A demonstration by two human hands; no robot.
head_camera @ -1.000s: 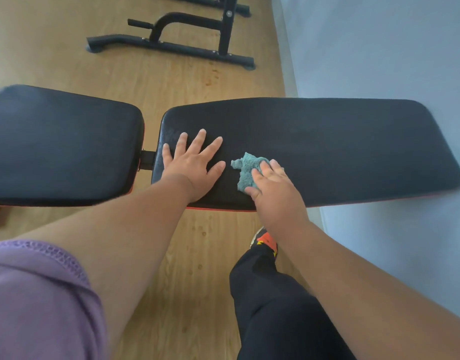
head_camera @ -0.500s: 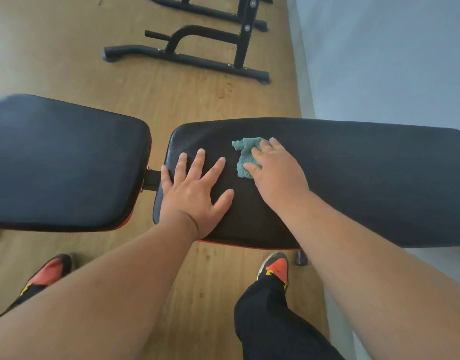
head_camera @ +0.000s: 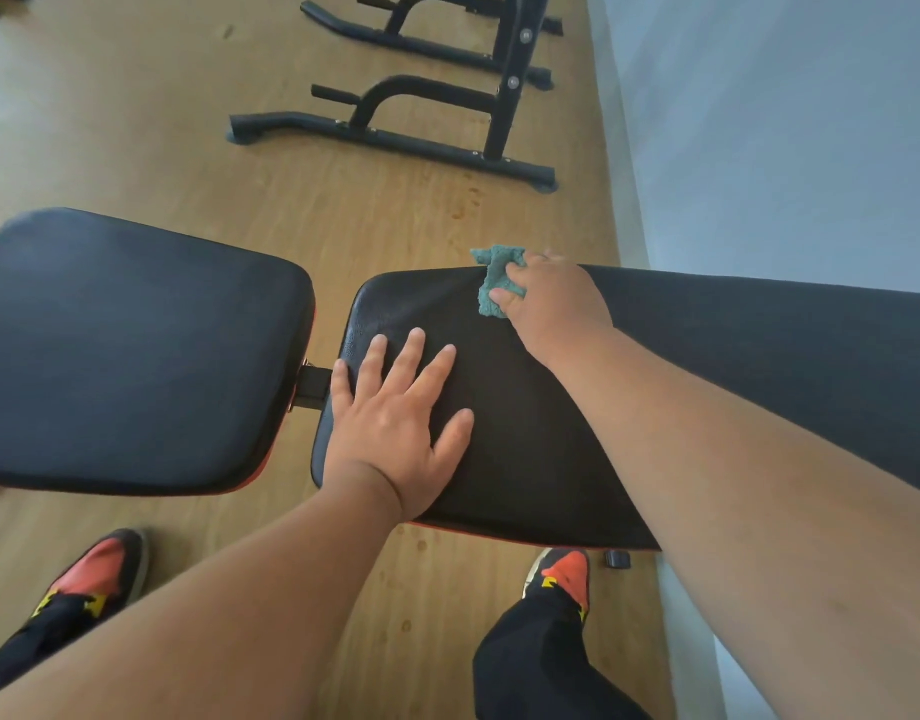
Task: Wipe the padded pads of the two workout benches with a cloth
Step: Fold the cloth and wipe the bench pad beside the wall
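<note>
The right hand (head_camera: 548,298) holds a small, crumpled teal cloth (head_camera: 496,280) and presses it on the far edge of the long black padded bench pad (head_camera: 733,366). Its fingers curl around the cloth, and part of the cloth sticks out past the far edge of the pad. The left hand (head_camera: 395,423) lies flat on the same pad near its left end — fingers straight and spread wide, holding nothing.

Just to the left sits a second black padded seat pad (head_camera: 135,356) with a thin red edge below. A short black metal bar (head_camera: 312,388) joins the two pads across the little gap between them.

Under it all is a light wooden floor (head_camera: 135,122). Farther away on the floor stands a black metal frame (head_camera: 421,111) — its long feet lie flat. A pale blue-grey wall (head_camera: 785,122) is on the right. Two red and black shoes (head_camera: 564,574) stand on the floor near the bench.
</note>
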